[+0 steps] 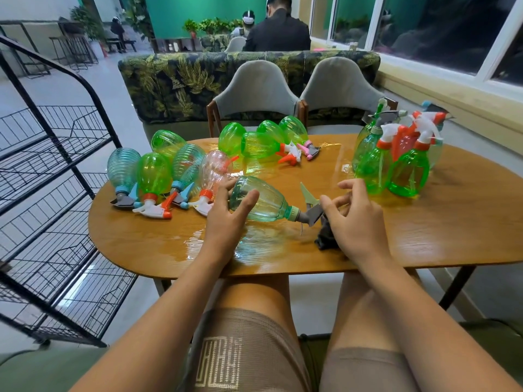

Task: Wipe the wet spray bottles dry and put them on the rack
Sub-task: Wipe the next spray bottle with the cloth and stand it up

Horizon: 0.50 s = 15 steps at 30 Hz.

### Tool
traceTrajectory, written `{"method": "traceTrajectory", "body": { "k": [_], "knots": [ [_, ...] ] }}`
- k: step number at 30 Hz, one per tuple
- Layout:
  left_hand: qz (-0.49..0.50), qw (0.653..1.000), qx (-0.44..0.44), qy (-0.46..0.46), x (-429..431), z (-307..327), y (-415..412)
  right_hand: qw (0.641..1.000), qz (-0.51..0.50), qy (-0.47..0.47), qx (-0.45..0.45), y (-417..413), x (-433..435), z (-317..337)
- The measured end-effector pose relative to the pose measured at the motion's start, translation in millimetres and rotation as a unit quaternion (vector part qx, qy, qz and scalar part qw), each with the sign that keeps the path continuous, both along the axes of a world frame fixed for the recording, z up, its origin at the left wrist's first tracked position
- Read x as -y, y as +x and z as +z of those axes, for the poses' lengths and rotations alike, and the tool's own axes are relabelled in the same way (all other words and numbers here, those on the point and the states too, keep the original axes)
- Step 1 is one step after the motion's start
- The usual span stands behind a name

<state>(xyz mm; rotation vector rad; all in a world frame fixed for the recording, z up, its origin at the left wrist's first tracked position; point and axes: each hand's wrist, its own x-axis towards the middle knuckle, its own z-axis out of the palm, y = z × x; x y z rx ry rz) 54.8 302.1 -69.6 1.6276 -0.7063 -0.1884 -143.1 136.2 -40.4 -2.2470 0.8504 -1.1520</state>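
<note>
Head view: a seated person works at a wet wooden tabletop (424, 236). The left grip (226, 213), a bare hand, is closed round the ribbed belly of a pale green bottle (263, 200), thumb on top. The bottle lies sideways low over the tabletop's near side, its grey trigger head pointing right. The right grip (356, 222), also bare, has curled fingers and appears to hold a dark cloth (325, 237) bunched just beside the trigger head.

More bottles lie on their sides at left (154, 176) and others stand at right (376, 165). A black wire rack (56, 165) stands left of the tabletop.

The bottle looks empty, so probably light; its thin plastic would dent under a hard squeeze and slip while wet. The ribbed belly or the neck offers the surest hold.
</note>
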Motion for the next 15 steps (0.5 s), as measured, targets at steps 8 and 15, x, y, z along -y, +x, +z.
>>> {"method": "traceTrajectory", "body": {
  "k": [8,15],
  "knots": [
    [0.005,0.999,0.042,0.020,1.0,3.0,-3.5,0.959,0.096,-0.056,-0.259,-19.7,29.5,-15.2],
    [0.016,0.999,0.040,0.023,3.7,-0.6,-1.3,0.930,0.094,-0.033,-0.353,-19.2,32.1,-15.0]
  ]
}}
